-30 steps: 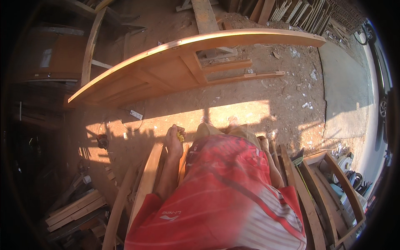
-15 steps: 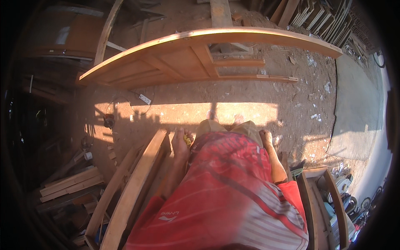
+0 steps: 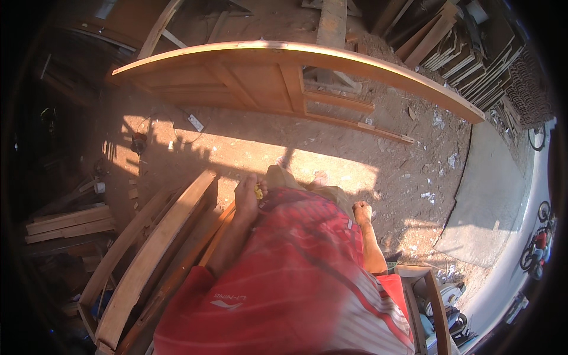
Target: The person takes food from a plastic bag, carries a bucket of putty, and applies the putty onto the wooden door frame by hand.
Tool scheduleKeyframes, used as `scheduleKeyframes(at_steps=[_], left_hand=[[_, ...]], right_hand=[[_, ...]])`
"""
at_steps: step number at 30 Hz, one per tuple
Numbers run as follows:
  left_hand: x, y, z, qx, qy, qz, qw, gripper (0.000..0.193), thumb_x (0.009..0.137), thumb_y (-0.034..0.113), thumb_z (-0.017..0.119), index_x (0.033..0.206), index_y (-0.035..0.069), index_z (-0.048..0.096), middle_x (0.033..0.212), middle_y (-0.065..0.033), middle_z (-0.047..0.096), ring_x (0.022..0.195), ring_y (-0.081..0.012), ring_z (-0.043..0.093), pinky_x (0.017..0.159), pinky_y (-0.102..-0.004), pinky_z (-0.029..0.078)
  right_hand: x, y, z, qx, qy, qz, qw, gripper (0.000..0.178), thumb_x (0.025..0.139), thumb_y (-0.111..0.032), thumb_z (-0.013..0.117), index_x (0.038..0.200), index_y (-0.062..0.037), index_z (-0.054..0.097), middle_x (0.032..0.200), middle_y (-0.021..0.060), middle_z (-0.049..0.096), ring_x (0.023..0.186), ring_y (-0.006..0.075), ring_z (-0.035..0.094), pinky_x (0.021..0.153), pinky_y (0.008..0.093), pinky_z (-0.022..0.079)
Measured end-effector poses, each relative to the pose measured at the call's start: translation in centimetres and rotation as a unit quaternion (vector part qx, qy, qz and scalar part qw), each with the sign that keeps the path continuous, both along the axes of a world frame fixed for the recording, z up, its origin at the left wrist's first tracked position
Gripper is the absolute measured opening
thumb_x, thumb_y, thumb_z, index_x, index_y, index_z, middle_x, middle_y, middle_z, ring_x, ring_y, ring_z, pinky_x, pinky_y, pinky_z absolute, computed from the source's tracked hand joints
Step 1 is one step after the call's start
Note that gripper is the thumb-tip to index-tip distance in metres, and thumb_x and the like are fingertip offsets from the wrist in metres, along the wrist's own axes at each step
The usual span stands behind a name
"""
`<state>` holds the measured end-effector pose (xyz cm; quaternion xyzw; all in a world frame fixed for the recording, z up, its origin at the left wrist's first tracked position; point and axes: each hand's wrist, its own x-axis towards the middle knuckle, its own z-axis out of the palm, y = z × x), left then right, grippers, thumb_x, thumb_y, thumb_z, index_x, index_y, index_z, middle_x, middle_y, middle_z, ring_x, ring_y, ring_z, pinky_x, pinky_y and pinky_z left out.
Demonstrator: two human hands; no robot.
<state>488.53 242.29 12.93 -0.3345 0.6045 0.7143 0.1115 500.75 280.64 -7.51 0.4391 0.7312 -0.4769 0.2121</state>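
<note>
Brown earth (image 3: 408,160) spreads under everything, part sunlit, part shaded, with a flat grey slab (image 3: 482,207) covering it at the right. A long panelled wooden door (image 3: 260,77) stretches across, beyond the person's feet; its panels fill the left part, and its right part is an open frame. At the lower left, long pale timbers (image 3: 157,254) slant beside the person's left arm. A pile of thin wooden frames (image 3: 467,65) leans together at the upper right. At the lower right, a wooden frame (image 3: 438,313) has white and blue items (image 3: 447,299) around it; whether they lie inside or behind it, I cannot tell. A red motorcycle (image 3: 537,245) stands at the far right edge.

The person wears a red shirt (image 3: 278,266), its lower right striped white. A pale swoosh-like logo (image 3: 228,305) with small light lettering sits on the cloth. The left hand (image 3: 246,194) is curled around something; the right hand (image 3: 362,212) hangs by the right thigh, fingers bent inward, and I cannot tell whether it holds anything. On the ground lies a white power strip (image 3: 195,122) near a thin looping cord; any markings are too small to read. Smallest is the yellow object (image 3: 259,192), showing at the left hand's fingers, beside the left thigh.
</note>
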Motion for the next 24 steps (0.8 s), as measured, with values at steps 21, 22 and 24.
scheduleKeyframes(at_steps=[21,22,24], left_hand=[[-4.0,-4.0,-2.2,0.065,0.031,0.047,0.996,0.031,0.108,0.031,0.057,0.095,0.003,0.061,0.083,-0.0061,0.067,0.069,-0.0116,0.062,0.064,-0.0268,0.054],[-3.9,-4.3,-2.2,0.068,0.031,0.056,0.996,0.031,0.108,0.031,0.057,0.095,0.003,0.061,0.083,-0.0061,0.067,0.069,-0.0116,0.062,0.064,-0.0268,0.054],[-4.1,-5.0,-2.3,0.056,0.037,0.049,0.997,0.032,0.108,0.032,0.057,0.095,0.003,0.061,0.082,-0.0060,0.066,0.069,-0.0117,0.062,0.063,-0.0275,0.054]], right_hand=[[-5.1,-0.3,-1.5,0.144,0.042,0.386,0.910,0.037,0.089,-0.027,0.050,0.087,0.0017,0.073,0.094,0.0255,0.072,0.085,0.0388,0.072,0.074,0.0500,0.053],[-5.7,-0.8,-1.0,0.091,0.032,0.306,0.947,0.039,0.089,-0.027,0.048,0.087,0.0026,0.072,0.096,0.0262,0.072,0.088,0.0422,0.071,0.078,0.0522,0.052],[-6.9,-1.7,0.0,0.097,0.025,0.312,0.945,0.040,0.089,-0.027,0.047,0.088,0.0033,0.072,0.097,0.0269,0.072,0.089,0.0439,0.070,0.081,0.0533,0.051]])
